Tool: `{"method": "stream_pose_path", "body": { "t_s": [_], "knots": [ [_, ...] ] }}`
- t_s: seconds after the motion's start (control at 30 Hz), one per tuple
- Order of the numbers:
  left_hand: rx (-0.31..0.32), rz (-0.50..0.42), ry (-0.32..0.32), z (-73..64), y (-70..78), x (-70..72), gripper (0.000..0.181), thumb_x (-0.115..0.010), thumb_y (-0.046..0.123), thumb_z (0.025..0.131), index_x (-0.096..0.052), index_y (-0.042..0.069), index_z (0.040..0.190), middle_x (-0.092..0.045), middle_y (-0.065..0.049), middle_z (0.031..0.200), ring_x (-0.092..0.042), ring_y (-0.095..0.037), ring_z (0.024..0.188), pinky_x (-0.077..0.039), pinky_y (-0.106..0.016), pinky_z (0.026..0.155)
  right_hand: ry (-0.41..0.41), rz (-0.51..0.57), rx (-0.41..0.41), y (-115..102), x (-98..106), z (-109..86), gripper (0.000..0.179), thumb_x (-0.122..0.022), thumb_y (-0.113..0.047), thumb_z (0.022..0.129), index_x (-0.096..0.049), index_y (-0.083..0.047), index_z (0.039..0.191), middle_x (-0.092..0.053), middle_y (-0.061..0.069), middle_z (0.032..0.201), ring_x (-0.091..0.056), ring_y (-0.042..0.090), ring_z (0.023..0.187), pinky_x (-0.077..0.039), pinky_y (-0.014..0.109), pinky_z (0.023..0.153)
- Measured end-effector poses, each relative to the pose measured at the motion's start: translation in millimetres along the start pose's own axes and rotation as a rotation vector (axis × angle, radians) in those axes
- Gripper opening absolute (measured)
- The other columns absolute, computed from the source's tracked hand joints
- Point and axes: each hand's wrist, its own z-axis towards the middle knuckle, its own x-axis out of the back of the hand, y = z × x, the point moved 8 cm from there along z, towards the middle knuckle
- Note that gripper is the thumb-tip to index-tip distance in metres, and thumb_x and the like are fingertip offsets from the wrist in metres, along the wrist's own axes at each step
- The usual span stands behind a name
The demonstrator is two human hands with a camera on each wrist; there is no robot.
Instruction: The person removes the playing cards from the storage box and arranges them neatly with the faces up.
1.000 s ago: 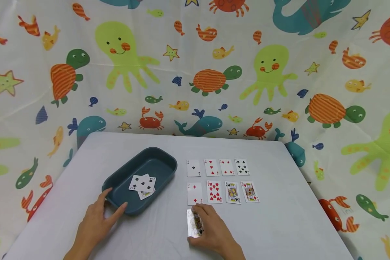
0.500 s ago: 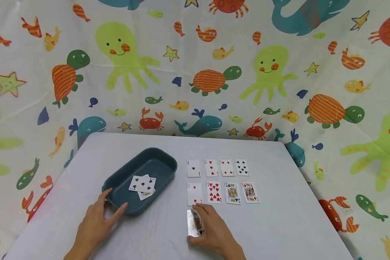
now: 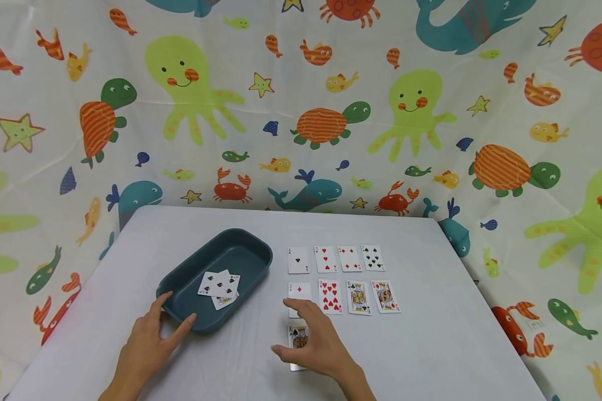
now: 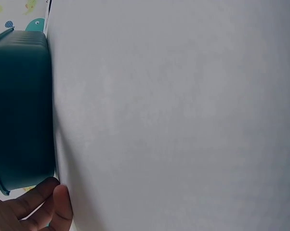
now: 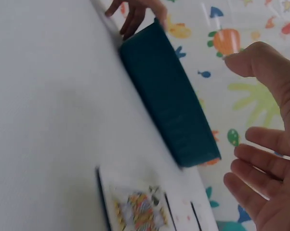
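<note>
A dark teal tray [image 3: 221, 320] stands at the left with several playing cards [image 3: 219, 284] in it, a spade card on top. My left hand [image 3: 147, 337] grips the tray's near end, index finger and thumb at its rim. In the left wrist view, curled fingers [image 4: 62, 207] lie against that end. My right hand [image 3: 318, 340] hovers over a face card [image 3: 298, 337] of spades, thumb and fingers spread, nothing between them. Its palm and fingertips hide part of that card and of the two of diamonds [image 3: 299, 289] behind it.
Right of the tray, face-up cards lie in two rows: ace of clubs [image 3: 298, 260], other number cards [image 3: 350, 259], ten of hearts [image 3: 330, 296] and face cards [image 3: 359, 298]. A sea-animal curtain [image 3: 281, 72] hangs behind the white table [image 3: 431, 345].
My right hand has let go of the spade face card and lifted away slightly leftward, fingers spreading. The card now lies in the front row position. My left hand and the tray stay put.
</note>
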Motion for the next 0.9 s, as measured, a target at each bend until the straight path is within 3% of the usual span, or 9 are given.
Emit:
{"method": "stream_pose_path", "body": {
  "t_s": [0.17, 0.53, 0.73, 0.9],
  "knots": [
    [0.005, -0.001, -0.005, 1.1, -1.3, -1.1, 0.111, -0.056, 0.078, 0.088, -0.018, 0.002, 0.16, -0.03, -0.041, 0.151, -0.038, -0.058, 0.132, -0.036, -0.076, 0.102, 0.022, 0.142, 0.046, -15, -4, 16.7, 0.071, -0.088, -0.032, 0.08, -0.055, -0.023, 0.143, -0.059, -0.009, 0.14, -0.059, 0.013, 0.126, -0.053, 0.037, 0.101],
    [0.003, 0.001, -0.001, 2.0, -1.7, -0.7, 0.111, -0.056, 0.078, 0.088, -0.018, 0.002, 0.16, -0.031, -0.041, 0.151, -0.039, -0.058, 0.131, -0.036, -0.077, 0.101, -0.016, 0.443, -0.005, -30, -32, 56.3, 0.071, -0.084, -0.023, 0.084, -0.051, -0.023, 0.147, -0.054, -0.002, 0.148, -0.05, 0.021, 0.138, -0.047, 0.04, 0.109],
    [-0.001, -0.003, 0.005, 1.0, -1.4, -0.3, 0.111, -0.057, 0.077, 0.088, -0.019, 0.001, 0.159, -0.031, -0.042, 0.151, -0.039, -0.059, 0.131, -0.035, -0.076, 0.102, -0.035, 0.475, -0.001, -33, -48, 73.9, 0.07, -0.081, -0.025, 0.087, -0.05, -0.022, 0.149, -0.052, -0.005, 0.15, -0.05, 0.015, 0.137, -0.045, 0.035, 0.11],
    [-0.001, -0.003, 0.01, -0.4, -1.0, 0.2, 0.11, -0.057, 0.077, 0.088, -0.019, 0.002, 0.159, -0.033, -0.042, 0.149, -0.04, -0.059, 0.13, -0.036, -0.077, 0.101, -0.064, 0.479, -0.037, -30, -59, 87.1, 0.07, -0.08, -0.027, 0.087, -0.049, -0.021, 0.149, -0.051, -0.006, 0.151, -0.049, 0.022, 0.14, -0.043, 0.033, 0.112]
  ]
}}
